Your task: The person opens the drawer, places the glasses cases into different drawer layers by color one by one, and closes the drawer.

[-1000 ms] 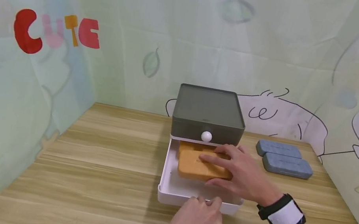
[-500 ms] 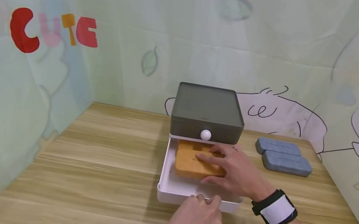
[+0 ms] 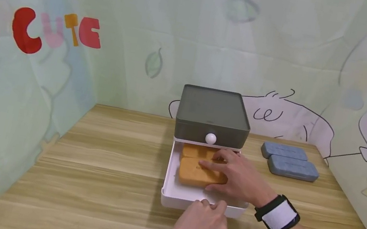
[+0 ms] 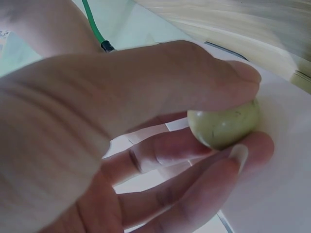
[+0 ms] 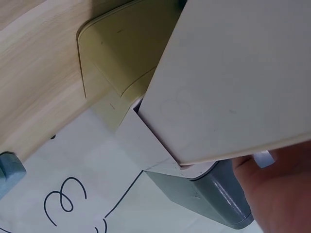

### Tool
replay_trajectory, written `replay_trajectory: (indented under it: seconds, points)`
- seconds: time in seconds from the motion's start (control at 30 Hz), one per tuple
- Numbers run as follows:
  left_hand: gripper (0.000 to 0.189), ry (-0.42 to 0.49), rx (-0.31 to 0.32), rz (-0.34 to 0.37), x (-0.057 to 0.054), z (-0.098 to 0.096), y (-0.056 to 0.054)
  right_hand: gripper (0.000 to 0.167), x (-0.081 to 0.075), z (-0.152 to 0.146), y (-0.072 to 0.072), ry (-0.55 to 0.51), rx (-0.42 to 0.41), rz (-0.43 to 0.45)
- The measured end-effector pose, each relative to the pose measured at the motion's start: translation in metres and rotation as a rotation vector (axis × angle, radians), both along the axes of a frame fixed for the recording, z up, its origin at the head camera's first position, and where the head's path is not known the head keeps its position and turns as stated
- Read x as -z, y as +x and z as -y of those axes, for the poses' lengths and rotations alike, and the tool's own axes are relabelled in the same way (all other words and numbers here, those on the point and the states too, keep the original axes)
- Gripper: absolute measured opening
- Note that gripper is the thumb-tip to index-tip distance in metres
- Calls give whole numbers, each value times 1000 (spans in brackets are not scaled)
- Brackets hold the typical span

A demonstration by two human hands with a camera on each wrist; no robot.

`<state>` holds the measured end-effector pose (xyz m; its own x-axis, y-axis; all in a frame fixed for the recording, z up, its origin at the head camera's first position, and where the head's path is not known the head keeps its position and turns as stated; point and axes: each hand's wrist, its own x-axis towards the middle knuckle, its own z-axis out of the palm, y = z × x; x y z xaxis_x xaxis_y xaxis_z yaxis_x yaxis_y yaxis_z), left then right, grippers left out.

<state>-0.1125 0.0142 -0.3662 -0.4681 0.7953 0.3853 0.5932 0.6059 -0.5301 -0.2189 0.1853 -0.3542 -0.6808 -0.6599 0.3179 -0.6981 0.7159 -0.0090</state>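
In the head view, a white drawer stands pulled out of a small two-tier drawer box with a grey upper drawer. Two orange oblong cases lie in it: a rear case and, in front, a nearer case with small dark print. My right hand holds the nearer case by its right end, thumb at the front edge and fingers over the top and far side. My left hand is at the drawer front; in the left wrist view its thumb and fingers pinch a round knob.
Two blue-grey oblong cases, a rear one and a front one, lie on the wooden table to the right. A white knob sticks out from the grey drawer. A printed curtain hangs around the table.
The nearer orange case has come down and towards me, from overlapping the rear one to lying in front of it. My right hand moved slightly left with it. My left hand stayed put.
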Motion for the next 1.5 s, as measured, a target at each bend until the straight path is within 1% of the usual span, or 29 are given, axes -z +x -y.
replay_trajectory:
  seconds: [0.23, 0.43, 0.53, 0.6, 0.67, 0.73, 0.8, 0.87, 0.9, 0.93, 1.0, 1.07, 1.13, 1.2, 1.27, 1.37, 1.5]
  points:
    - [19, -30, -15, 28, 0, 1, 0, 67, 2, 5, -1, 0, 2, 14]
    - [19, -11, -21, 0, -2, 3, 0, 66, 2, 9, -5, -4, -13, -2]
    - [19, -10, -22, -1, -2, 4, 0, 65, 3, 10, -6, -7, -21, -9]
    - [19, -10, -23, 1, -2, 4, 0, 66, 4, 10, -6, -14, -24, -3]
    - [19, -7, -24, 7, -2, 4, 0, 65, 4, 9, -6, -33, -27, 20]
    - [19, 0, -23, 8, -1, 4, 0, 58, 3, 7, -7, -80, -27, 33]
    - [20, 9, -20, 4, -1, 4, 0, 46, 0, 2, -9, -166, -22, 12]
    - [20, 16, -15, -2, 0, 4, 0, 30, -4, -4, -11, -288, 1, -46]
    - [20, 20, -11, -5, 0, 3, 1, 22, -6, -7, -13, -350, 22, -91]
    - [20, 23, -8, -4, 0, 3, 1, 15, -8, -11, -14, -413, 50, -139]
    - [19, 22, 1, -10, 0, 2, 1, 8, -11, -19, -16, -535, 125, -202]
    - [19, 19, 8, -13, 0, 1, 1, 8, -13, -25, -18, -632, 194, -229]
    - [18, 14, 9, -11, 0, 1, 1, 13, -13, -29, -21, -696, 245, -229]
    - [18, 11, 4, -11, -1, 2, 2, 22, -11, -29, -24, -736, 254, -199]
    - [18, 10, -1, -2, -1, 2, 2, 31, -8, -29, -27, -767, 244, -168]
    - [17, 6, -2, 1, -1, 3, 1, 34, -3, -27, -31, -810, 235, -145]
    - [16, 3, -8, -1, -2, 3, 1, 32, 2, -24, -35, -825, 268, -158]
